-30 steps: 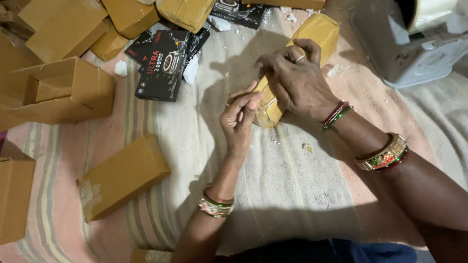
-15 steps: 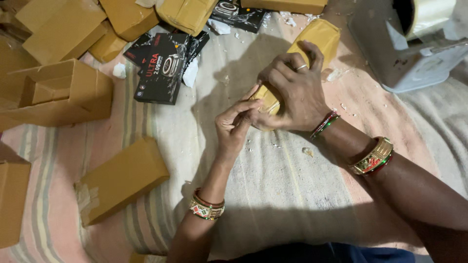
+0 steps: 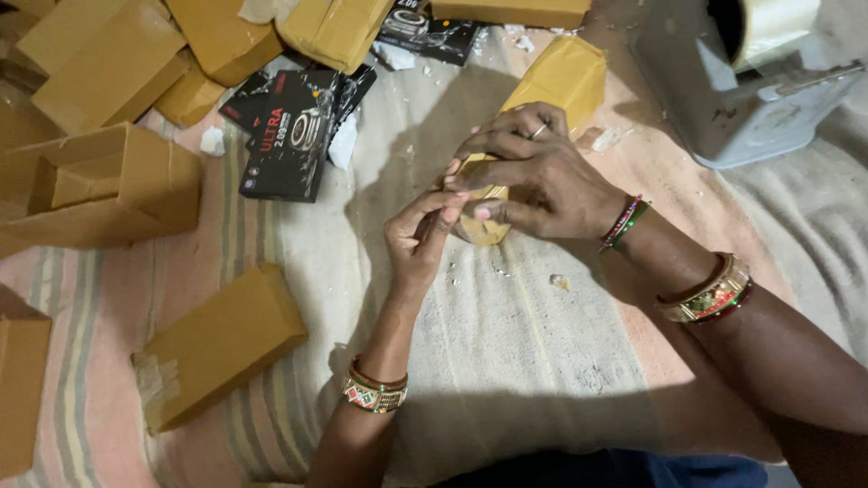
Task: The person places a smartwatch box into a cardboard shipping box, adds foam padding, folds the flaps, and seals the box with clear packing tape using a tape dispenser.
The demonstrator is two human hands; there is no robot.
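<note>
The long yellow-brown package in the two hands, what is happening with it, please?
A person holds a long package wrapped in yellow-brown tape over a pale striped cloth. The right hand grips it from above, while the left hand pinches at its near end. More tan wrapped boxes, an open brown cardboard carton and a black printed box lie to the left. A grey tape dispenser stands at the upper right.
</note>
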